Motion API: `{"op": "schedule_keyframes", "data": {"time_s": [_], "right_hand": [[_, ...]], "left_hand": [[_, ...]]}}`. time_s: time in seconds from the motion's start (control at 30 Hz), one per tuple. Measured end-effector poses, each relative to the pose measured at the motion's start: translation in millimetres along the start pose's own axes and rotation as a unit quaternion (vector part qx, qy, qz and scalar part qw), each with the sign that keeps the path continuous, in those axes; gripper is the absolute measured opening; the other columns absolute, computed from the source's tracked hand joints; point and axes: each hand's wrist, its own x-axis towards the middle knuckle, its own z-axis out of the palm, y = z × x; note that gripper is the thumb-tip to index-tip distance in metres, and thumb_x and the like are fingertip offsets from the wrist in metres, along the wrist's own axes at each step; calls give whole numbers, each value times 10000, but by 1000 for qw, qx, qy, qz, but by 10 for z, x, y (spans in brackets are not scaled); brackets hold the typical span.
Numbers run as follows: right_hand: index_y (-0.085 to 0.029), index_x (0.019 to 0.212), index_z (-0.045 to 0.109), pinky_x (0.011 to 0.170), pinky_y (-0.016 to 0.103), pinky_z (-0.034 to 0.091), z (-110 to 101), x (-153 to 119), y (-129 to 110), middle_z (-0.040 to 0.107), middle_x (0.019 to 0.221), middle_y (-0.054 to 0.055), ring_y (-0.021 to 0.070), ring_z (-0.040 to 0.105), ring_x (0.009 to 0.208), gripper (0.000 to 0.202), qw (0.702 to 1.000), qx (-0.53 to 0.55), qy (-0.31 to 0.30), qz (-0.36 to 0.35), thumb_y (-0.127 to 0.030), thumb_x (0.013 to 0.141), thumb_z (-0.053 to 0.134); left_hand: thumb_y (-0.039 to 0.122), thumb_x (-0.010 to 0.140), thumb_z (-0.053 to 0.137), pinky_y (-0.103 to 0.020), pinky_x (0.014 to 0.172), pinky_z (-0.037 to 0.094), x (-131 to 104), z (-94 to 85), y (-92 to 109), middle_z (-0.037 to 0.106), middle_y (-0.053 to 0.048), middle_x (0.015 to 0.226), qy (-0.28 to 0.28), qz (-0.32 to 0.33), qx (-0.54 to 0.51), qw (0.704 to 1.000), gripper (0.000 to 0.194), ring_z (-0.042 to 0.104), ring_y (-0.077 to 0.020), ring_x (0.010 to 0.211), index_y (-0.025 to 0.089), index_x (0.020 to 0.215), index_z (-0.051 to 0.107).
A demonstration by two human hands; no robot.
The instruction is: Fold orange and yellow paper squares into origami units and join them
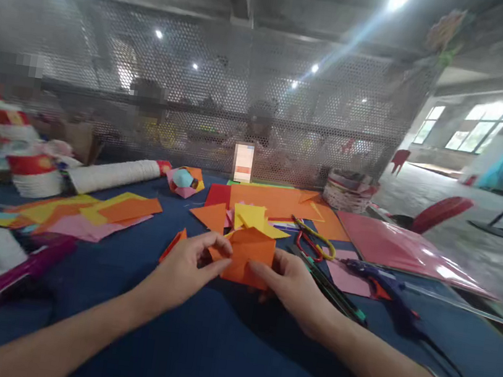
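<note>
An orange sheet of folded paper is held up above the dark blue table cloth. My left hand pinches its left edge between thumb and fingers. On its right side, my right hand grips it with the thumb on the near face and the fingers behind. A small folded orange piece lies just beyond my left hand. Yellow paper pieces and an orange triangle rest behind the held paper. Scissors with red and yellow handles lie close past my right hand.
At right are a hot glue gun, a pink sheet pack and a woven basket. Coloured paper, a purple tool and stacked white cups lie left. A perforated metal screen stands behind the table.
</note>
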Motion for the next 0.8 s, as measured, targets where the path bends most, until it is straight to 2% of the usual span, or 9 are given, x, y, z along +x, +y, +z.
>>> {"op": "schedule_keyframes", "data": {"time_s": [0.17, 0.27, 0.43, 0.63, 0.8], "right_hand": [[-154, 734, 590, 457, 192, 371, -36, 8, 7, 551, 600, -25, 79, 452, 497, 341, 1000, 0, 11, -3, -484, 734, 677], [-164, 702, 562, 444, 193, 355, -34, 7, -4, 540, 575, -28, 78, 440, 479, 326, 1000, -2, 13, -2, -468, 737, 672], [-176, 685, 524, 412, 193, 311, -27, -13, -25, 509, 519, -45, 73, 402, 434, 264, 1000, -14, 10, -4, -397, 755, 651], [-163, 863, 558, 450, 193, 335, -4, -2, 43, 523, 610, -46, 80, 429, 489, 162, 999, -37, -5, -26, -310, 797, 567], [-162, 782, 573, 494, 195, 333, 15, -34, 82, 492, 581, -53, 82, 418, 518, 121, 993, -89, -55, -60, -160, 809, 455]], "left_hand": [[268, 828, 586, -200, 667, 472, -79, -10, 47, 644, 35, 890, -1, 35, -1, 999, 82, 611, -110, 752, 228, 899, 594], [261, 841, 584, -213, 745, 483, -105, -16, 58, 660, 38, 982, 8, 55, 9, 998, 150, 630, -131, 895, 260, 991, 586], [237, 854, 594, -212, 780, 480, -118, 1, 62, 673, 58, 996, 34, 92, 36, 995, 177, 640, -114, 884, 284, 1024, 577], [204, 865, 597, -194, 777, 479, -146, 22, 40, 666, 62, 1068, 57, 137, 70, 986, 295, 645, -106, 906, 313, 1132, 533], [164, 866, 603, -192, 827, 457, -165, 1, 29, 646, 26, 1093, 83, 181, 91, 976, 341, 630, -97, 880, 276, 1174, 508]]}}
